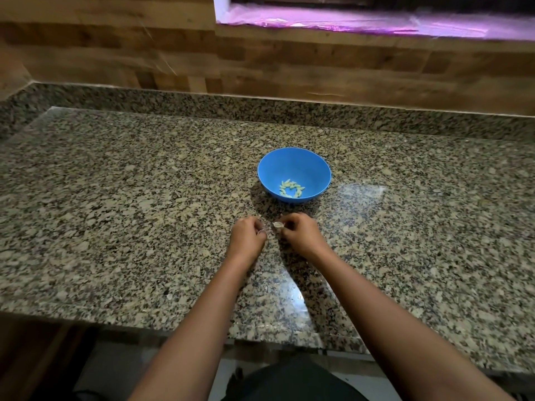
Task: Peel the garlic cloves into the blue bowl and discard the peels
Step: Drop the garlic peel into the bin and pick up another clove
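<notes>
While both hands hang low over the speckled stone worktop (115, 198), the right hand (299, 234) pinches one small pale garlic clove (278, 225) at its fingertips, just in front of the blue bowl (294, 175). The left hand (247, 237) sits just beside it, with its fingers curled in (it is too small to tell if a bit of peel is pinched there). The two hands are close but not touching. The blue bowl stands upright on the worktop, just behind the hands. Peeled cloves (291, 189) lie in a little heap at the bottom of the bowl. Behind the bowl, a wooden wall (115, 53) rises from the back of the worktop.
</notes>
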Tool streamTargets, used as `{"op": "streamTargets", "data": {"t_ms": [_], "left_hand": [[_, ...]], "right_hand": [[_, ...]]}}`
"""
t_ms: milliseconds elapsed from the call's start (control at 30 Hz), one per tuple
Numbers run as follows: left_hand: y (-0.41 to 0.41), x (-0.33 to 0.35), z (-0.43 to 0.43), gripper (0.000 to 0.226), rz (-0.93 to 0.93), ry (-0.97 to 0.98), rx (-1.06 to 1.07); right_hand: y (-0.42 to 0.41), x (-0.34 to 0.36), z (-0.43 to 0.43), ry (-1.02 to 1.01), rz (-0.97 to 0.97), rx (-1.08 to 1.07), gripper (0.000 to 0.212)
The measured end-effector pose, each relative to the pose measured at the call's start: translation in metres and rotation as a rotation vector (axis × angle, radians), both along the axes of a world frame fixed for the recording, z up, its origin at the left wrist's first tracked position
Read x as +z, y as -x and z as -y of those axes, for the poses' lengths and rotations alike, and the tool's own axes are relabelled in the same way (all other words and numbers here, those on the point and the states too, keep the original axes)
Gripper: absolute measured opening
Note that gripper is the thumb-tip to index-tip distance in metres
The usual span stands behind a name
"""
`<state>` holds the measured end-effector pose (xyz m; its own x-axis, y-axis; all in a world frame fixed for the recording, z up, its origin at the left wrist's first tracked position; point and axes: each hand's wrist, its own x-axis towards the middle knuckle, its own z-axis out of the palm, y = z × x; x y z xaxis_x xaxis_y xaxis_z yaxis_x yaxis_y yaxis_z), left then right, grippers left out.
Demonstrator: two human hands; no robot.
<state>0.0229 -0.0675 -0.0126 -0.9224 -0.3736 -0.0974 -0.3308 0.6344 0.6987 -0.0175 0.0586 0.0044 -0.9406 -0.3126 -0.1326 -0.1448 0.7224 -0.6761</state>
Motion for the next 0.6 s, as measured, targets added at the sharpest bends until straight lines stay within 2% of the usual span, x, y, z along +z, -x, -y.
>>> {"op": "streamTargets", "data": {"t_ms": [67,167,233,333,400,600], "left_hand": [[-0.004,0.002,0.001,0.008,-0.02,-0.219,0.088],[-0.011,0.012,0.0,0.006,-0.054,-0.836,0.166],[-0.014,0.02,-0.002,0.004,-0.066,-1.094,0.153],[-0.014,0.024,-0.006,0.004,-0.061,-1.164,0.104],[-0.013,0.023,-0.011,0.005,-0.059,-1.144,0.054],[-0.009,0.025,-0.03,0.011,-0.035,-1.028,-0.094]], "right_hand": [[-0.001,0.001,-0.001,0.024,0.011,0.013,0.032],[-0.005,0.003,-0.004,0.116,0.036,-0.003,0.035],[-0.012,0.007,-0.009,0.274,0.084,-0.083,0.03],[-0.022,0.021,-0.02,0.512,0.227,-0.131,0.021],[-0.028,0.03,-0.027,0.583,0.299,-0.098,0.018],[-0.033,0.039,-0.044,0.549,0.327,-0.119,0.018]]}}
